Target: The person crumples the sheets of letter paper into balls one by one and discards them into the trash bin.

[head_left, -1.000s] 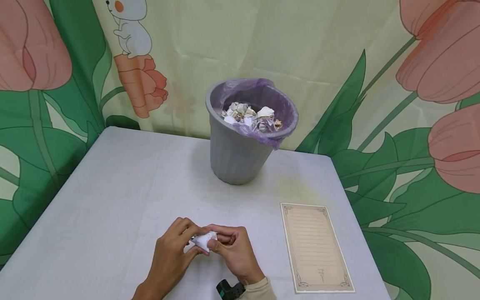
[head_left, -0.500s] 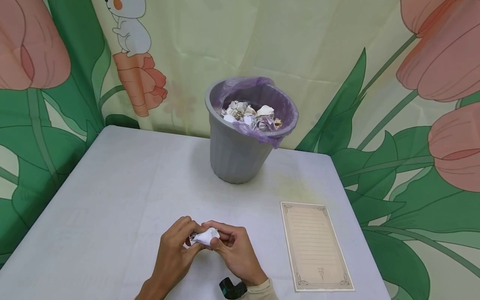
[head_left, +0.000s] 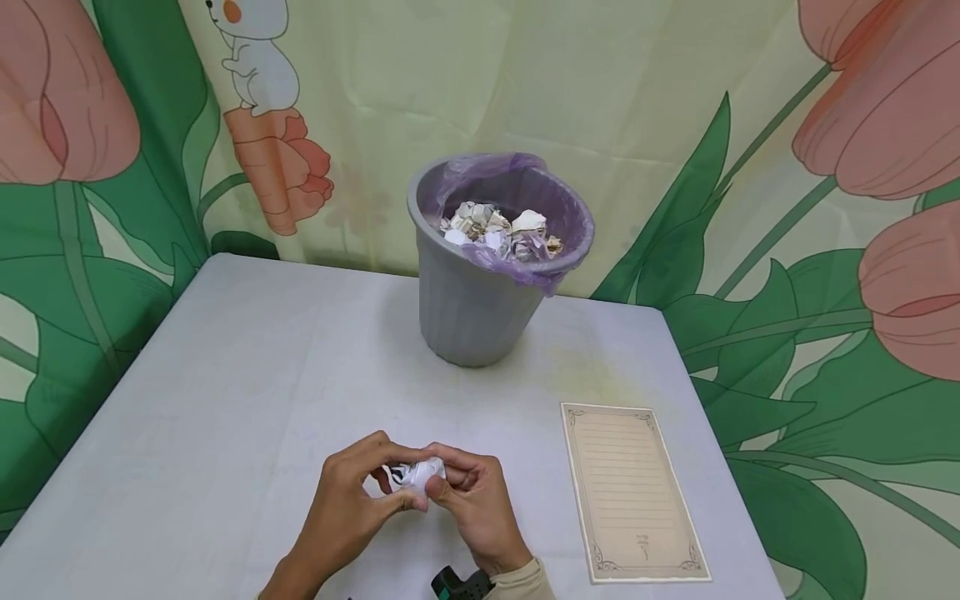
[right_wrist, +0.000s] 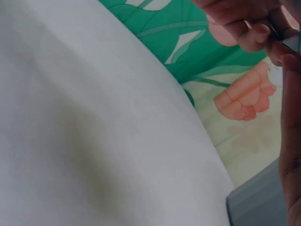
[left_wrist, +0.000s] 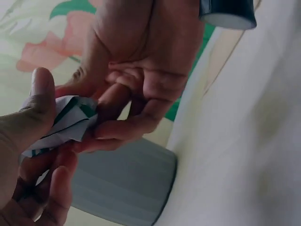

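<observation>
Between both hands, above the near part of the table, is a small crumpled ball of white paper (head_left: 429,472) with dark marks on one side. The left hand (head_left: 352,487) pinches its left side between thumb and fingers. On the other side the right hand (head_left: 480,504) holds it with the thumb in front and curled fingers behind. In the left wrist view the crumpled paper (left_wrist: 70,123) shows folded facets with green and dark lines. Only a sliver of it appears at the edge of the right wrist view, mostly hidden by fingers.
A grey bin (head_left: 480,317) with a purple liner (head_left: 570,225) stands at the table's back, holding crumpled papers (head_left: 491,227). A lined beige sheet with an ornate border (head_left: 630,492) lies flat on the right of the white table (head_left: 225,400). A printed curtain (head_left: 637,100) hangs behind.
The paper ball has turned between the fingers and shifted slightly right, now showing dark marks on its left. The left fingers have extended further over its top. Bin and sheet are unchanged.
</observation>
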Demonstrator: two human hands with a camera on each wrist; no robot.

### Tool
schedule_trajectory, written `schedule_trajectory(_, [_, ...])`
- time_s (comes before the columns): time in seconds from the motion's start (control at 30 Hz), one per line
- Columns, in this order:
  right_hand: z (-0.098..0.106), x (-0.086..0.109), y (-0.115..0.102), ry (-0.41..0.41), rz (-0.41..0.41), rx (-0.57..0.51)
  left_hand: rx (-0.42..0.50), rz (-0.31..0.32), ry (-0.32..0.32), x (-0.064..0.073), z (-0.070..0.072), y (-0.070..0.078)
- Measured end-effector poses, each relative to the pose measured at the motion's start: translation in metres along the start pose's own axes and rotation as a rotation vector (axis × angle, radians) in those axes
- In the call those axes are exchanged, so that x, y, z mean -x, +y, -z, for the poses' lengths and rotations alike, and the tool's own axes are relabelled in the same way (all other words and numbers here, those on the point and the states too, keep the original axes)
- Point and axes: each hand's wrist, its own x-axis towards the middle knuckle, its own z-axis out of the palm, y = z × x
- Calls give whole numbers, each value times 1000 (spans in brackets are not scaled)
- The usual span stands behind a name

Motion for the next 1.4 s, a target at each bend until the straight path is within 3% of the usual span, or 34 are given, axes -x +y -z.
schedule_trajectory(0.3, [-9,-2,1,106,84,64,40,16,144,2,-14,-3])
schedule_trajectory(0.47, [-15,-1,4,170,139,82,66,15,177,2,-18,-3])
schedule_trajectory(0.7, [-16,-1,7,182,169,162,94,101,247,1,-22,2])
schedule_trajectory(0.97, [-19,-4,14,218,249,150,147,54,395,2,-37,5])
schedule_trajectory(1.07, [-18,-4,17,221,273,147,139,41,399,3,-37,7])
schedule_trajectory(1.3, [-16,-4,19,218,200,87,72,76,341,4,-31,9])
schedule_trajectory(1.4, [-17,-5,22,213,265,97,93,93,339,5,-33,9])
